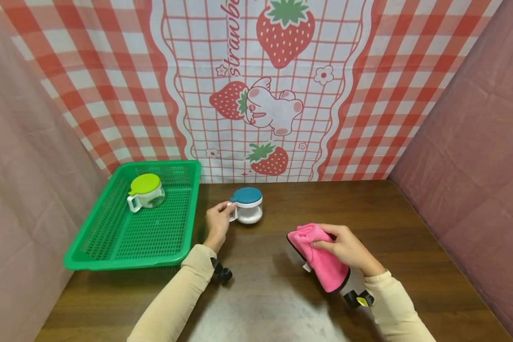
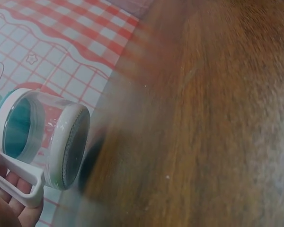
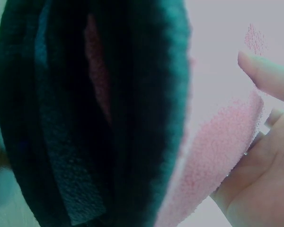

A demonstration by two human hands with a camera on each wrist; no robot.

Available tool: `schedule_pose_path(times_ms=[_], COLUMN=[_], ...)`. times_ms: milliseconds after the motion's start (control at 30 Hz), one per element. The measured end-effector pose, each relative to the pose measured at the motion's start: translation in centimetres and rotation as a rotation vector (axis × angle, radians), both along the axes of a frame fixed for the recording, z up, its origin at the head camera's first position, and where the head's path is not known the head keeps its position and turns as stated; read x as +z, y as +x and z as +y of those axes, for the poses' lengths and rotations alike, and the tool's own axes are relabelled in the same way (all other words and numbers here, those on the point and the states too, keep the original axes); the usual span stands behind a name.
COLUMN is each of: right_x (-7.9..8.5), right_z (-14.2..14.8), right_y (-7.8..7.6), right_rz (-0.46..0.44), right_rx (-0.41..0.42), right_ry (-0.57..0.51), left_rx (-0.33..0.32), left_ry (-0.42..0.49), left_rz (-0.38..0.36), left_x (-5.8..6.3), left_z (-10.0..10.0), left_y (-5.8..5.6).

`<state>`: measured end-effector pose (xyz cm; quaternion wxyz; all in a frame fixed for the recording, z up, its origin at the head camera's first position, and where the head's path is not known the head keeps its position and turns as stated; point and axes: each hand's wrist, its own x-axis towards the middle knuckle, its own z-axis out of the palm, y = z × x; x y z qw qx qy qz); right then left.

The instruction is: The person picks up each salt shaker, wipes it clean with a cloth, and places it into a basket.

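My left hand grips the white handle of a clear jar with a blue lid. In the left wrist view the jar is tilted, its base turned toward the wood, with fingers through the handle loop. My right hand pinches a folded pink cloth with dark edging over the right half of the table. Up close in the right wrist view, the cloth's dark border fills much of the picture, and the thumb lies against the pink pile.
A green plastic basket stands at the left of the brown wooden table. Inside it sits a similar clear jar with a lime-green lid. A strawberry-print cloth hangs along the back edge, with pink curtains at the sides.
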<state>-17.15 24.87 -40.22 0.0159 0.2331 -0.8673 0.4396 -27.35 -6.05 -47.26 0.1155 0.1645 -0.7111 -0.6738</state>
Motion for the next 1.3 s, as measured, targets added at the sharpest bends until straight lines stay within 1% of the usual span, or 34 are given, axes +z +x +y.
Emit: schedule_pose_path(times_ms=[100, 200, 400, 533, 700, 833, 933, 1033, 1167, 1300], right_x=[0.0, 0.0, -0.1, -0.2, 0.0, 0.3, 0.4, 0.2, -0.1, 0.0], right_z=[0.0, 0.1, 0.2, 0.1, 0.1, 0.1, 0.0, -0.2, -0.5, -0.8], right_y=[0.0, 0.0, 0.0, 0.0, 0.0, -0.3, -0.6, -0.8, -0.8, -0.9], right_rz=[0.006, 0.008, 0.034, 0.033, 0.002, -0.023, -0.004, 0.019, 0.041, 0.071], right_rx=[0.005, -0.001, -0.030, -0.044, -0.091, -0.108, -0.118, -0.143, -0.167, -0.179], right_ry=[0.002, 0.001, 0.000, 0.002, -0.015, -0.036, -0.037, -0.033, -0.032, -0.040], left_rx=[0.003, 0.020, 0.076, 0.093, 0.082, 0.070, 0.052, 0.038, 0.024, 0.013], left_ry=[-0.006, -0.008, 0.028, 0.060, 0.106, 0.137, 0.172, 0.198, 0.210, 0.218], left_rz=[0.003, 0.012, 0.031, 0.041, 0.030, 0.031, 0.036, 0.026, 0.014, 0.023], left_x=[-0.1, -0.1, -0.2, -0.4, -0.2, 0.3, 0.9, 1.2, 1.3, 1.7], left_z=[0.0, -0.1, -0.1, -0.2, -0.2, -0.1, 0.0, 0.1, 0.3, 0.4], left_y=[0.0, -0.1, 0.0, 0.1, 0.2, 0.3, 0.3, 0.6, 1.2, 1.3])
